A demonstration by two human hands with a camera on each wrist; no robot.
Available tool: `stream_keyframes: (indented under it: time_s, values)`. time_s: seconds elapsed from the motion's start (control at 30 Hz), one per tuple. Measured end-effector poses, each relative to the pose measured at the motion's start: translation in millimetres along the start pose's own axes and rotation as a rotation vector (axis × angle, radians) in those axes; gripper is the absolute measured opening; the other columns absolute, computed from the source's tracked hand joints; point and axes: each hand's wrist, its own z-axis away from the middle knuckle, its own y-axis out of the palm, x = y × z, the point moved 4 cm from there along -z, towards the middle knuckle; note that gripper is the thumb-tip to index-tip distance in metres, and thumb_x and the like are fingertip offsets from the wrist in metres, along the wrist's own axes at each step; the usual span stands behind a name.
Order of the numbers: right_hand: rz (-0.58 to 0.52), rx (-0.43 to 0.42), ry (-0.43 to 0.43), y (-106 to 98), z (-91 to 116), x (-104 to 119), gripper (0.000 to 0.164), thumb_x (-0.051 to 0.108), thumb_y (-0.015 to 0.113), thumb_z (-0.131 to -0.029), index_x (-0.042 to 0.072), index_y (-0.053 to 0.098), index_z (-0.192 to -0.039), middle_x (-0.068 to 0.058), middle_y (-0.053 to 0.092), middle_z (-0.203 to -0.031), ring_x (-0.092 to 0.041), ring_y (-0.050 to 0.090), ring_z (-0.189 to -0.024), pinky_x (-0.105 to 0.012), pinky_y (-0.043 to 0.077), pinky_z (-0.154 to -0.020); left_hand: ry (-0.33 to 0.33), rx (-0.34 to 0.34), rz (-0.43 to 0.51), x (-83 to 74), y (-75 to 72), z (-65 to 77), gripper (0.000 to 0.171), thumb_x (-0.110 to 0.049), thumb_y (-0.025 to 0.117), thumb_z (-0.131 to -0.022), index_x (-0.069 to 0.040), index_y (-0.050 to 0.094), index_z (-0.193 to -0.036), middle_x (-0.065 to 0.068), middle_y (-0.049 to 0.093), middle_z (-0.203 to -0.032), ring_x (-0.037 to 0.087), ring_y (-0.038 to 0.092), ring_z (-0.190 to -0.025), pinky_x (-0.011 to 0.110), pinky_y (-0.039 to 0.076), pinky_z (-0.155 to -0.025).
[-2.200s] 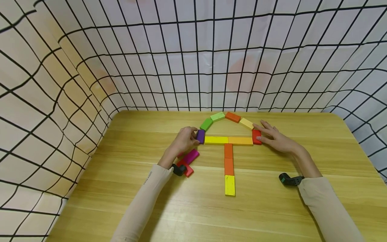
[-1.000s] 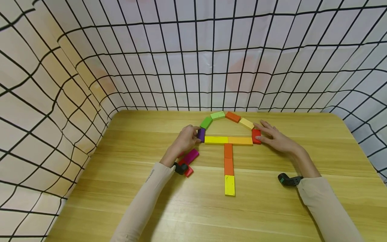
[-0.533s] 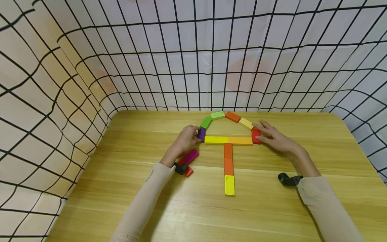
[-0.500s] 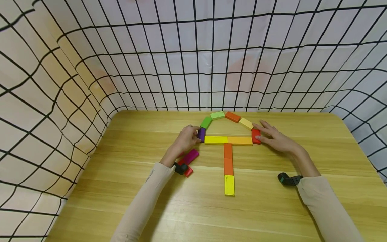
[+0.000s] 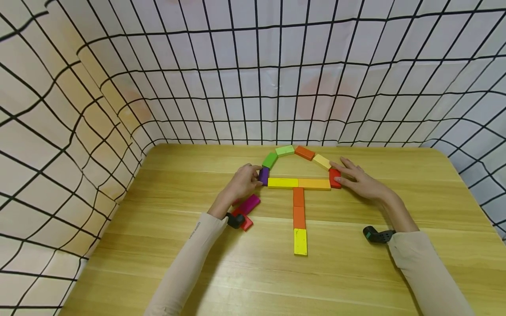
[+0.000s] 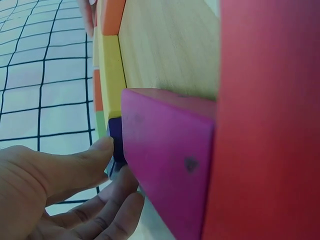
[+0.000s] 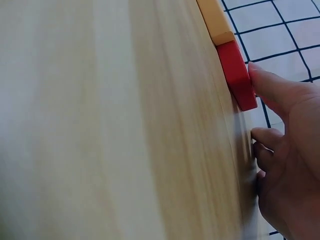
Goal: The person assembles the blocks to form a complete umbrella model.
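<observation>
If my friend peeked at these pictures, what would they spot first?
Probably the umbrella-like outline of colourful blocks on the wooden table. Next, the left hand pinching the purple block on the outline's left, and the right hand touching the red block on its right. Behind the table, a black-gridded white backdrop stands out.

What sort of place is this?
Perhaps a small filming booth: a wood-grain table, a black-gridded white backdrop behind and beside it, and two wrist-worn cameras.
</observation>
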Motion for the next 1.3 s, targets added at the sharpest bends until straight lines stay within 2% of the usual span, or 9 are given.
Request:
stream_keyframes:
  time_s: [0.2,0.33,0.53,0.67,0.83,1.03,1.17,1.3]
  values:
    - [-0.036,-0.020,-0.010,0,1,-2,0.062,0.029,0.052,-0.109,0.016,0.028,-0.165,-0.022,-0.007,-0.173,-0.055,-0.016,-0.155,-0.082,-0.008,-0.115,0.007,0.016,0.063,0.3,-3.1,5.8,0.050,-0.002,0.072,-0.096,0.006,0.057,-0.142,0.024,0.065,-0.116,0.033,0.067,-0.103,0.037,0.060,-0.091]
    - [-0.048,-0.033,-0.023,0,1,-3,0.060,0.026,0.053,-0.109,0.014,0.030,-0.164,-0.023,-0.006,-0.173,-0.055,-0.016,-0.155,-0.082,-0.008,-0.115,0.052,0.018,0.061,-0.3,-8.3,14.1,0.048,-0.001,0.071,-0.095,0.010,0.057,-0.140,0.026,0.065,-0.120,0.036,0.071,-0.108,0.039,0.061,-0.094]
    - [-0.056,-0.044,-0.028,1,2,-4,0.061,0.024,0.053,-0.109,0.014,0.030,-0.164,-0.022,-0.005,-0.174,-0.052,-0.015,-0.156,-0.080,-0.010,-0.117,0.128,0.049,0.030,1.4,-15.5,38.5,0.045,-0.005,0.071,-0.096,0.010,0.060,-0.137,0.025,0.066,-0.126,0.037,0.067,-0.116,0.044,0.057,-0.101]
    - [-0.053,-0.047,-0.020,1,2,-3,0.062,0.024,0.053,-0.109,0.015,0.029,-0.165,-0.022,-0.006,-0.174,-0.051,-0.015,-0.157,-0.078,-0.011,-0.118,0.139,0.065,0.035,5.1,-17.6,55.9,0.048,-0.012,0.075,-0.095,0.007,0.062,-0.137,0.022,0.066,-0.130,0.036,0.064,-0.120,0.048,0.055,-0.102]
    - [-0.057,-0.046,-0.031,1,1,-5,0.063,0.022,0.054,-0.109,0.014,0.028,-0.165,-0.023,-0.006,-0.173,-0.052,-0.016,-0.156,-0.079,-0.012,-0.118,0.161,0.025,-0.029,7.4,-16.9,71.0,0.055,-0.019,0.084,-0.088,0.005,0.066,-0.133,0.016,0.071,-0.121,0.032,0.067,-0.109,0.046,0.049,-0.098]
    - [-0.057,-0.043,0.001,2,2,-5,0.063,0.027,0.054,-0.109,0.018,0.027,-0.165,-0.020,-0.008,-0.174,-0.057,-0.020,-0.153,-0.085,-0.010,-0.112,0.142,-0.007,-0.042,11.9,-11.2,79.3,0.057,-0.020,0.088,-0.083,0.001,0.068,-0.132,0.011,0.073,-0.112,0.029,0.061,-0.101,0.034,0.031,-0.085]
    - [-0.064,-0.036,0.021,3,2,-4,0.063,0.032,0.052,-0.109,0.021,0.027,-0.166,-0.018,-0.010,-0.174,-0.058,-0.022,-0.152,-0.086,-0.010,-0.110,0.133,-0.023,-0.065,12.3,-6.7,80.4,0.056,-0.019,0.089,-0.082,0.001,0.069,-0.130,0.008,0.073,-0.105,0.025,0.063,-0.096,0.032,0.029,-0.082]
    - [-0.072,-0.038,0.031,4,3,-5,0.063,0.035,0.052,-0.109,0.024,0.026,-0.166,-0.014,-0.010,-0.175,-0.056,-0.024,-0.152,-0.086,-0.011,-0.110,0.124,0.000,-0.052,9.7,-1.2,78.1,0.057,-0.019,0.089,-0.082,-0.001,0.068,-0.133,0.006,0.070,-0.100,0.020,0.064,-0.089,0.031,0.030,-0.081]
